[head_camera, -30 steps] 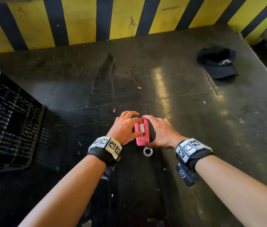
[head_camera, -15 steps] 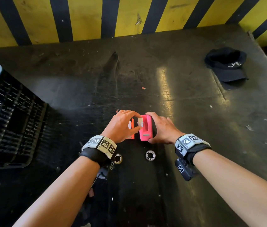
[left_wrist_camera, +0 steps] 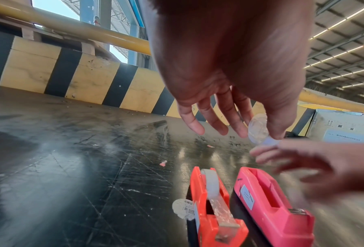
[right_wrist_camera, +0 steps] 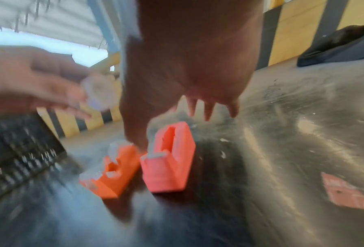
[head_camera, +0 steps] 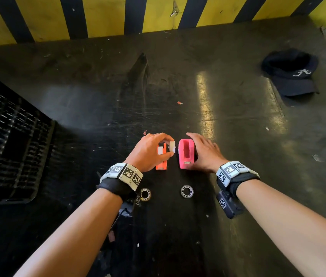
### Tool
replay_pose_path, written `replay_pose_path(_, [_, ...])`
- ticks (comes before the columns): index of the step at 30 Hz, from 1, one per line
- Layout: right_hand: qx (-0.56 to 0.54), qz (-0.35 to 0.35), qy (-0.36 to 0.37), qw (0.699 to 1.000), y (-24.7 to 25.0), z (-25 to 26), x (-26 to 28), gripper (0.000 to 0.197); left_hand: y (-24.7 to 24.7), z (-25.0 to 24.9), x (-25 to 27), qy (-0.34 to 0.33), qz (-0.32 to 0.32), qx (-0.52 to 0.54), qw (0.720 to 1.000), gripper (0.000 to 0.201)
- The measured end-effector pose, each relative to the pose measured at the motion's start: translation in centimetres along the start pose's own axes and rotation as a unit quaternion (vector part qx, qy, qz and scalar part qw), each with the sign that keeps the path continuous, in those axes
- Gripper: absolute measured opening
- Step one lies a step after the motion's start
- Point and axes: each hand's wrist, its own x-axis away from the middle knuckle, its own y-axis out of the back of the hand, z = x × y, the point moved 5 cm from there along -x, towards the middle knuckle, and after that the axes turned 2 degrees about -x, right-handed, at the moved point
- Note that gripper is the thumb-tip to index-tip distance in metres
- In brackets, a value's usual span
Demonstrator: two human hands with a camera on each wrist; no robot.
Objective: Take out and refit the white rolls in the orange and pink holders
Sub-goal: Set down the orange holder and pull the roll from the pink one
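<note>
My left hand (head_camera: 169, 147) pinches a white roll (head_camera: 172, 146) between thumb and forefinger, just above the gap between the two holders. The left wrist view shows this roll (left_wrist_camera: 258, 128) clear of both. The orange holder (head_camera: 161, 159) stands on the table with another white roll (head_camera: 160, 150) seated in it. To its right stands the pink holder (head_camera: 186, 154), its slot empty. My right hand (head_camera: 202, 152) lies against the pink holder's right side with straight, spread fingers. The right wrist view is blurred but shows the pink holder (right_wrist_camera: 170, 158) beside the orange holder (right_wrist_camera: 115, 173).
Two metal bearing rings (head_camera: 187, 191) (head_camera: 145, 194) lie on the dark table near my wrists. A black crate (head_camera: 8, 146) stands at the left, a black cap (head_camera: 292, 74) far right. A yellow-and-black striped wall (head_camera: 158, 15) closes the back.
The white roll has come out of the pink holder and is now in my left hand. My right hand has loosened on the pink holder, which stands next to the orange one.
</note>
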Motion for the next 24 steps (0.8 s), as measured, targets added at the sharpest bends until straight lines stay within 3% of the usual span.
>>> replay_pose_path(3, [-0.124,-0.087,0.057,0.987,2.0,1.7,0.7,0.042,-0.2,0.0,0.4,0.007,0.003,-0.003,1.000,0.044])
replay_pose_path(6, [-0.188,-0.063,0.065,0.978,2.7,3.4,1.7,0.013,-0.5,-0.1,1.2,0.009,0.005,-0.001,1.000,0.043])
replay_pose_path(11, [-0.234,-0.043,0.067,0.969,2.6,4.8,3.5,0.010,-0.5,-1.0,2.6,0.003,-0.004,0.000,1.000,0.040])
replay_pose_path(20, [-0.190,-0.012,0.073,0.979,1.9,5.5,6.3,0.020,-0.8,-1.8,5.3,-0.014,-0.017,0.019,1.000,0.039])
replay_pose_path(24, [-0.169,0.008,0.042,0.985,1.7,3.8,7.9,0.018,-2.8,-0.7,6.8,0.028,-0.002,-0.036,0.999,0.036])
